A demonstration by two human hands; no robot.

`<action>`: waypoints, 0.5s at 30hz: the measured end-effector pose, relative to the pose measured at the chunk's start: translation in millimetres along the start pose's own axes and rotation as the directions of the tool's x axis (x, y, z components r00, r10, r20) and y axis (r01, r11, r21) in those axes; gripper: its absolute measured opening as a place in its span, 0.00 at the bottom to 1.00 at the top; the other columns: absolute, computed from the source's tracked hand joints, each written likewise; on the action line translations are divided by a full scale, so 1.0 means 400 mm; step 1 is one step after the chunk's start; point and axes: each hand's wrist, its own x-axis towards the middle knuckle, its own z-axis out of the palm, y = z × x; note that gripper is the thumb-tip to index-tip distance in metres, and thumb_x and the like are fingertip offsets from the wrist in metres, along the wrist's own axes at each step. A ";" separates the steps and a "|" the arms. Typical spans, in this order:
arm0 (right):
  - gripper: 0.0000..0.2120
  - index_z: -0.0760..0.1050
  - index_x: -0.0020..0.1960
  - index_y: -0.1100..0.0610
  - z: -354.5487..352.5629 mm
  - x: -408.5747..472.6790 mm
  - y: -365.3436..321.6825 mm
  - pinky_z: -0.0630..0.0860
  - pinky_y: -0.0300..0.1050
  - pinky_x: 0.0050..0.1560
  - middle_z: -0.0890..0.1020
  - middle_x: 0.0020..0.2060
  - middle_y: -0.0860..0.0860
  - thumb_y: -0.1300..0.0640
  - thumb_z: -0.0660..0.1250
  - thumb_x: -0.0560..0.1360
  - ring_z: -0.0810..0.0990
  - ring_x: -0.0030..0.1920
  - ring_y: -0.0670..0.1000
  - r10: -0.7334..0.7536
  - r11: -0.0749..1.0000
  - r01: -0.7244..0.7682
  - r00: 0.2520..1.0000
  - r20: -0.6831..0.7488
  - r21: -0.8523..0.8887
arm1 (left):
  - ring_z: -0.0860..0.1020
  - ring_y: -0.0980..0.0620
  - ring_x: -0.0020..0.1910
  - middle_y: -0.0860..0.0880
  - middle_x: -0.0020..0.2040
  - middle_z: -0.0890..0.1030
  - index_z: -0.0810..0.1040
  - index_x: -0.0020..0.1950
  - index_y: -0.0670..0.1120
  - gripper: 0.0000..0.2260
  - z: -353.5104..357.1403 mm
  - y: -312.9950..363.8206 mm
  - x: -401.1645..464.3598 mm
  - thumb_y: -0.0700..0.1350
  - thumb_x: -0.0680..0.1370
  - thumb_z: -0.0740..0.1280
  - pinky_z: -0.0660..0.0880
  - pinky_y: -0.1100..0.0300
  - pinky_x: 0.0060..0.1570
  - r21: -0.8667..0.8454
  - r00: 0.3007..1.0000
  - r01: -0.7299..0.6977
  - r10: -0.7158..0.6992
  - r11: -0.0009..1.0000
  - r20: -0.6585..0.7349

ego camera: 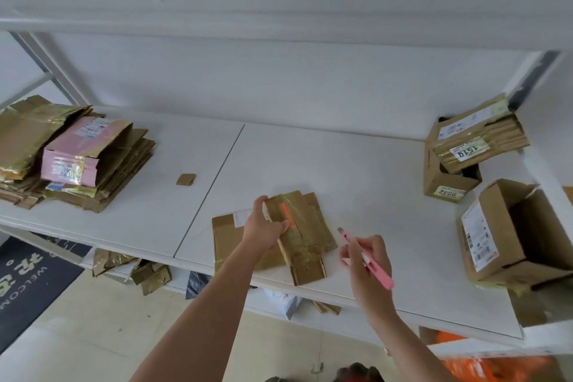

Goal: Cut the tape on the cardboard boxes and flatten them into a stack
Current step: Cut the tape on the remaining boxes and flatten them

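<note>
On the white bench [356, 170], the person's left hand [263, 231] closes its grip on a flattened brown cardboard box wrapped in glossy tape [299, 228], thumb on the upper corner and fingers curled over its left edge; the box lies near the bench's front edge, partly on another flat brown cardboard piece [224, 237]. The right hand [364, 257] hovers just right of the box, its grip pinched round a slim pink utility knife [369, 260] with the tip pointing up-left. A stack of flattened cardboard boxes [71, 158] sits far left, a small cardboard scrap [186, 179] near it, and uncut brown boxes [477, 149] stand far right.
</note>
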 end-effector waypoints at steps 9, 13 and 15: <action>0.05 0.69 0.47 0.51 0.022 0.043 -0.007 0.83 0.61 0.43 0.82 0.42 0.53 0.53 0.62 0.81 0.84 0.46 0.58 0.129 0.985 -0.100 0.967 -0.222 0.138 | 0.73 0.49 0.54 0.46 0.58 0.71 0.62 0.60 0.44 0.32 0.056 0.018 -0.022 0.58 0.69 0.77 0.72 0.56 0.49 0.251 0.987 -0.131 0.149 0.959 -0.055; 0.07 0.70 0.47 0.53 -0.020 0.123 -0.017 0.80 0.66 0.38 0.83 0.41 0.55 0.51 0.63 0.81 0.84 0.44 0.60 0.129 0.986 -0.106 0.976 -0.177 0.129 | 0.72 0.46 0.59 0.48 0.60 0.68 0.54 0.74 0.52 0.40 0.076 0.015 -0.038 0.63 0.71 0.72 0.72 0.52 0.59 0.337 0.977 -0.206 0.213 0.919 0.014; 0.08 0.69 0.47 0.54 -0.032 0.142 -0.006 0.80 0.68 0.39 0.83 0.42 0.56 0.51 0.63 0.81 0.83 0.44 0.61 0.153 0.982 -0.136 0.980 -0.131 0.128 | 0.72 0.43 0.62 0.46 0.63 0.68 0.48 0.78 0.56 0.43 0.086 -0.005 -0.040 0.62 0.73 0.70 0.70 0.50 0.62 0.406 0.979 -0.206 0.190 0.890 0.081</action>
